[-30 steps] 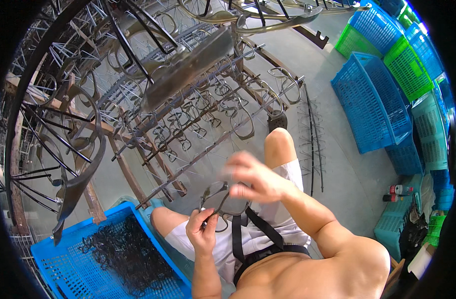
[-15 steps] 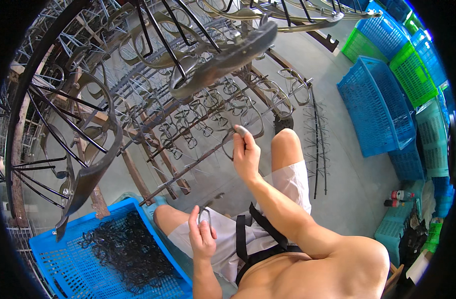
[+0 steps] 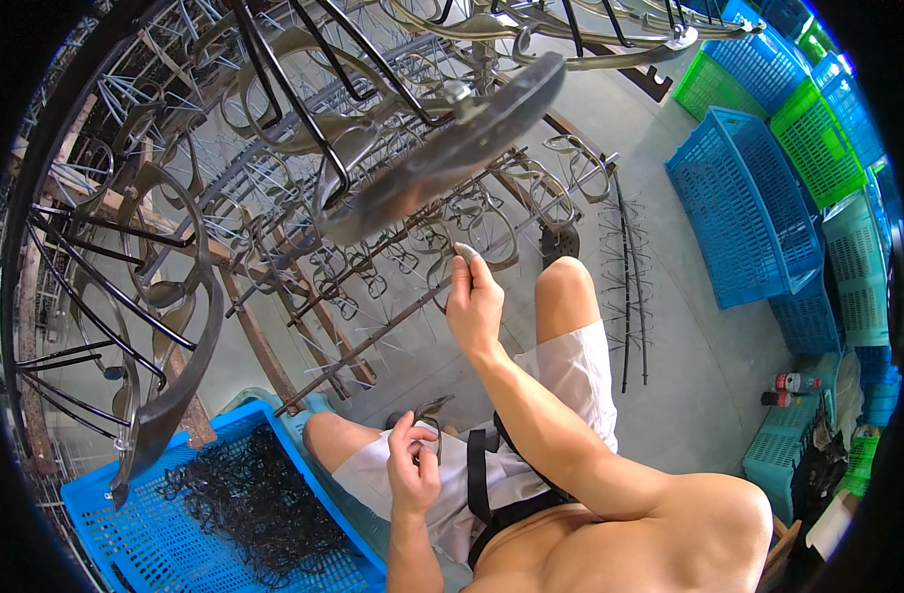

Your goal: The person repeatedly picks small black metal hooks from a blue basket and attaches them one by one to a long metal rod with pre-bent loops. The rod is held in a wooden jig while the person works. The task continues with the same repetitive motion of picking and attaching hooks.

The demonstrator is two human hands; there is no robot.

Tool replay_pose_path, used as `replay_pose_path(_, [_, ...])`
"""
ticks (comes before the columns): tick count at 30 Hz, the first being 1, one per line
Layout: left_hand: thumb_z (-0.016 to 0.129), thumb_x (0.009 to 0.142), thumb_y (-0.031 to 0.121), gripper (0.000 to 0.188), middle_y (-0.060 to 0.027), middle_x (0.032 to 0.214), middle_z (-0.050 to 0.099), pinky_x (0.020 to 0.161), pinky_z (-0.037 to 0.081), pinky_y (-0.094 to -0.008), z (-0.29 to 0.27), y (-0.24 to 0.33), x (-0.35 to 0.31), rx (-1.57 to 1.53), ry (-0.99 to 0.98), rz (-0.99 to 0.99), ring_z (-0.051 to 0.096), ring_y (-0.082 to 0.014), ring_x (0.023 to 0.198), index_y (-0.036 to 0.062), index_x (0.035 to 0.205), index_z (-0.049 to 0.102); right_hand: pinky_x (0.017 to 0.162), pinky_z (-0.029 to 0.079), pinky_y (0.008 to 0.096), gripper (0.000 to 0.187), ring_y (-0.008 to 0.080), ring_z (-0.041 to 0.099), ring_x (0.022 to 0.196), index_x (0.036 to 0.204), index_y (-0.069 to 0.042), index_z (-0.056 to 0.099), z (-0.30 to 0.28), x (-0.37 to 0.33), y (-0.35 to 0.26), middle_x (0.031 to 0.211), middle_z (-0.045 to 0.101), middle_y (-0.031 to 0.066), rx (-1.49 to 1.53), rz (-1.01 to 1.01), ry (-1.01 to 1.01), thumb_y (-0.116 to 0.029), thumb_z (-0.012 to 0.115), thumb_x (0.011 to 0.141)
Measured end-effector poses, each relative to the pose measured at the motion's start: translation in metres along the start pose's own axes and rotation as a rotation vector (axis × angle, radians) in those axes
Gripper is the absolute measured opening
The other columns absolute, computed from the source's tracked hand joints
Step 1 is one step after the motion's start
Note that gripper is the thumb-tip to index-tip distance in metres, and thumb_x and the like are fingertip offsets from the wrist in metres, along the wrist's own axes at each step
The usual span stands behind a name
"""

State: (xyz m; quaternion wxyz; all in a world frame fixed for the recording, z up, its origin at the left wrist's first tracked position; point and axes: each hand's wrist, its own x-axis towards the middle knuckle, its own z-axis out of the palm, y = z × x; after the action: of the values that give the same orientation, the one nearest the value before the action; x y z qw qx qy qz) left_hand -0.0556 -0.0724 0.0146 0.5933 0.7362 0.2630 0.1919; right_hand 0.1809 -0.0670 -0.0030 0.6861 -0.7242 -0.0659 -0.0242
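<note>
My right hand reaches up to a floor rack, thumb and forefinger pinched on the edge of a thin looped frame shaped like an eyeglass front. A grey patch shows at those fingertips; whether it is a cover or part of the frame I cannot tell. Over my lap, my left hand is closed with curled fingers around dark looped frames, partly hidden by the fingers. The rack bar carries several similar frames on thin wire prongs.
Larger dark frames on black rods hang close overhead and at left. A blue basket holds tangled black strands. Blue and green crates are stacked at right. A spiked rod lies on the grey floor.
My right hand has moved slightly left at the rack. In my left hand the fingers have curled in, and the looped frames now show more behind them. The large overhead frames have shifted.
</note>
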Motion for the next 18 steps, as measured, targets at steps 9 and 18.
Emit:
replay_pose_path(9, [0.041, 0.075, -0.007, 0.053, -0.0117, 0.085, 0.058, 0.052, 0.037, -0.0201, 0.004, -0.002, -0.004, 0.018, -0.019, -0.023, 0.046, -0.0077, 0.058, 0.0019, 0.127, 0.037, 0.050, 0.040, 0.0240, 0.027, 0.0065, 0.046, 0.052, 0.103, -0.003, 0.063, 0.012, -0.001, -0.026, 0.059, 0.055, 0.0021, 0.036, 0.188, 0.004, -0.022, 0.064, 0.084])
replay_pose_path(18, [0.041, 0.074, -0.008, 0.054, -0.0119, 0.084, 0.058, 0.051, 0.037, -0.0200, 0.002, 0.000, -0.005, 0.031, -0.019, -0.007, 0.047, -0.0084, 0.058, 0.0015, 0.127, 0.038, 0.050, 0.037, 0.0219, 0.023, 0.0038, 0.043, 0.055, 0.101, -0.001, 0.064, 0.008, -0.005, -0.025, 0.063, 0.053, -0.0032, 0.209, 0.302, 0.030, -0.017, 0.060, 0.085])
